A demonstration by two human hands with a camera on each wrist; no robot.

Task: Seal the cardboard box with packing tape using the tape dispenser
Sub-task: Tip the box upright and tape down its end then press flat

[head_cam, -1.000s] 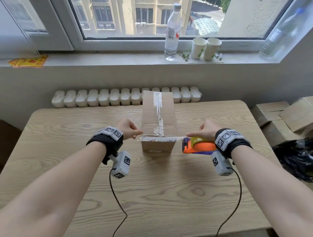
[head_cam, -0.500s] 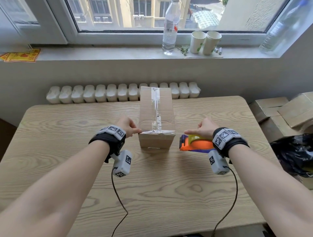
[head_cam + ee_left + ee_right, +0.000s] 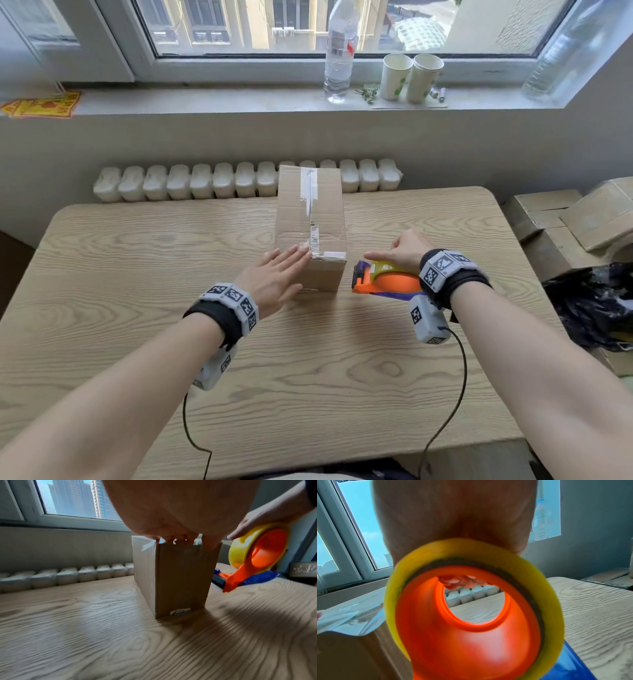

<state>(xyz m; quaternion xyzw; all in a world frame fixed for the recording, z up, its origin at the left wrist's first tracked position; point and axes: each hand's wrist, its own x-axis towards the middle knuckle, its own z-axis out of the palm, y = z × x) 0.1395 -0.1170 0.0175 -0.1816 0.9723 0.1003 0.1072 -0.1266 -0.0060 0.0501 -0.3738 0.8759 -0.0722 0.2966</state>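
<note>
A tall brown cardboard box [image 3: 310, 219] [image 3: 180, 580] stands mid-table, with clear tape [image 3: 310, 198] along its top seam and a strip across its near top edge. My left hand [image 3: 274, 277] lies flat with straight fingers [image 3: 171, 539] pressing that near edge. At the box's right, my right hand [image 3: 400, 250] grips the orange tape dispenser [image 3: 383, 282] [image 3: 257, 561] [image 3: 471, 628] with its yellow tape roll [image 3: 547, 601]; its fingers curl over the roll. The dispenser's front end is close to the box's right side.
The wooden table [image 3: 308, 377] backs onto a white radiator [image 3: 205, 181]. On the windowsill stand a water bottle [image 3: 339, 51] and two paper cups [image 3: 411, 77]. Cardboard boxes [image 3: 565, 219] and a black bag [image 3: 592, 305] lie off the right edge.
My left hand has let go of the tape end and flattened onto the box's near top edge. The tape strip now lies on the box. The dispenser stays beside the box.
</note>
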